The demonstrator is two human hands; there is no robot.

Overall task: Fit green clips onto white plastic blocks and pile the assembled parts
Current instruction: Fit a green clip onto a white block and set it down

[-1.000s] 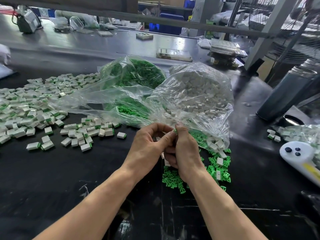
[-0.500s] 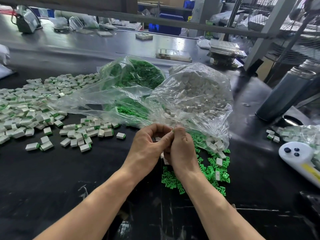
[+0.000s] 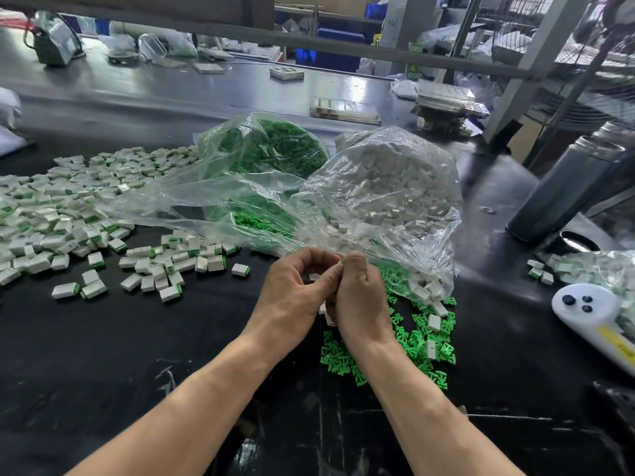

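Left hand (image 3: 292,300) and right hand (image 3: 359,297) closed together, pinching green clip (image 3: 341,263) at centre; block hidden. Finished pile (image 3: 68,214) at 9 o'clock large. Loose clips (image 3: 419,341) at 4 o'clock, bagged blocks (image 3: 395,187) at 1 o'clock remain.

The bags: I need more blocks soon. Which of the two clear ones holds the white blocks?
The right-hand bag, behind the hands: it is full of white blocks, its mouth spilling some toward the loose clips. The left bag holds green clips.

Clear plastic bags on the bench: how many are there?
3 for sure: a bag of green clips behind the hands, a bag of white blocks right of it, and another bag at the right edge. More may be hidden.
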